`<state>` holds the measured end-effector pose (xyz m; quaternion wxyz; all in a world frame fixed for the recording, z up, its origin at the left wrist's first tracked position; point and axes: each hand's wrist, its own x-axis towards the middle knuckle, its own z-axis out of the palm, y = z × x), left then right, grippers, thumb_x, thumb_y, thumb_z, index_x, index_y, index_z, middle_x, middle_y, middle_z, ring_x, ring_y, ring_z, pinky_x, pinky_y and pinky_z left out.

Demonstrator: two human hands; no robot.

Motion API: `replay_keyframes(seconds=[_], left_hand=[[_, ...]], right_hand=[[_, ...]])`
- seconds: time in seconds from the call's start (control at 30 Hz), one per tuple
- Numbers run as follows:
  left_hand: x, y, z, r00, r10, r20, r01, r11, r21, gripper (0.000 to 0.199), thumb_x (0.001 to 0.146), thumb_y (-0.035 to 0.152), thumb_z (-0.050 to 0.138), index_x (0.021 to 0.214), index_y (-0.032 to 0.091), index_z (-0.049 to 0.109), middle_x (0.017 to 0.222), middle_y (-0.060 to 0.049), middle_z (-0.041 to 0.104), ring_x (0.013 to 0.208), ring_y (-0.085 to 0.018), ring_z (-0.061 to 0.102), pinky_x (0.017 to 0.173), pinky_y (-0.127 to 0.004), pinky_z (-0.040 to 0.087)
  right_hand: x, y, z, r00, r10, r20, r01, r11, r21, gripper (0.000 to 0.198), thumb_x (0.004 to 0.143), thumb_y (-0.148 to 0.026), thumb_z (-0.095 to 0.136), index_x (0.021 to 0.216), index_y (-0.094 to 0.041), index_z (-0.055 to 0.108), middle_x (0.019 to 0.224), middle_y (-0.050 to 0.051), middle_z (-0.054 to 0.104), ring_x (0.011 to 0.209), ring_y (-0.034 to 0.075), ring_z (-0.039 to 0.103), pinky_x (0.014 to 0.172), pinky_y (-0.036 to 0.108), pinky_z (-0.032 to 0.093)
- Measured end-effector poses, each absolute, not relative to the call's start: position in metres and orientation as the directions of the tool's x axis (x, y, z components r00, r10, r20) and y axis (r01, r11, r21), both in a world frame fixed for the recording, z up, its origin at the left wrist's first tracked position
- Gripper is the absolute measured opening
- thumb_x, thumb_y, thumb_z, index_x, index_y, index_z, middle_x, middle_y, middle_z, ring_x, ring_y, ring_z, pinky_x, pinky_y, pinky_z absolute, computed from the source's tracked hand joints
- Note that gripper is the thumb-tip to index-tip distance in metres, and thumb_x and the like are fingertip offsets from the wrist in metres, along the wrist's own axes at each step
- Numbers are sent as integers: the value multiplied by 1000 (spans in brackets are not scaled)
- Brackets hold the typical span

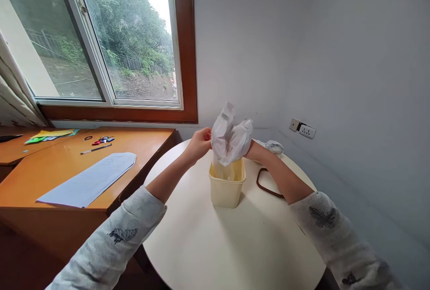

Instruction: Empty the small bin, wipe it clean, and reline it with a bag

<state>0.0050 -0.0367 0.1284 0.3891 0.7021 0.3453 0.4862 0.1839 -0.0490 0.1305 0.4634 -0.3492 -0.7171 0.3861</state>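
Observation:
A crumpled white plastic bag (231, 140) is held up over a small cream-coloured bin (227, 193), and its lower part hangs down inside the bin. My left hand (201, 142) is closed, its fingers pinching the left edge of the bag. On the other side, my right hand (251, 150) grips the bag's right edge, with most of its fingers hidden behind the plastic. The bin stands upright on a round white table (262, 249). Right of the bin lies a brown rim-shaped frame (268, 188), partly covered by my right forearm.
Another crumpled plastic bag (274, 147) sits at the table's back right, near the wall. On the left, a wooden desk (148, 142) holds paper sheets (90, 180), a pen (96, 149), small red and blue items (103, 140) and coloured papers (50, 136). Wall sockets (307, 131) are at the right.

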Motion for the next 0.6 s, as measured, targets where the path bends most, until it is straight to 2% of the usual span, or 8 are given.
replay_keyframes(seconds=[0.07,0.17,0.27,0.37,0.53,0.6], left_hand=[[3,-39,129,296,855,426,47,-459,887,25,62,21,67,85,13,62,77,-3,63,76,-16,57,71,-30,46],[-2,-43,128,297,874,385,4,-405,914,24,59,18,66,82,12,64,77,-4,64,76,-17,57,68,-29,45],[-6,-42,125,286,895,343,9,-361,933,20,58,17,64,77,11,64,73,-4,63,70,-15,55,63,-27,44],[-9,-41,121,259,905,338,10,-352,936,18,56,17,63,74,12,61,71,-2,60,68,-13,52,61,-26,43],[-9,-39,118,240,891,386,-6,-396,918,16,59,19,64,70,13,55,73,0,55,68,-11,48,61,-23,41],[-8,-39,117,245,874,420,-19,-429,903,15,62,21,64,68,14,52,71,2,52,67,-10,46,60,-22,40]], right_hand=[[184,-48,133,-383,847,368,117,440,-890,23,53,-25,74,75,-22,68,81,0,69,77,20,61,70,32,51],[192,-41,126,-339,876,343,32,375,-927,29,57,-28,72,85,-23,67,95,1,68,88,19,60,80,32,49],[207,-33,111,-262,917,300,-8,309,-951,24,61,-28,69,83,-21,66,91,3,68,88,19,60,80,34,48],[222,-29,103,-235,936,263,-65,255,-965,22,69,-36,60,85,-21,64,89,4,68,84,19,61,75,34,49],[229,-44,117,-309,929,203,-342,90,-935,50,75,-65,43,94,-22,61,95,7,67,93,23,60,72,36,50],[227,-51,124,-373,906,202,-345,67,-936,49,74,-63,47,98,-23,61,95,7,67,94,23,59,73,35,50]])
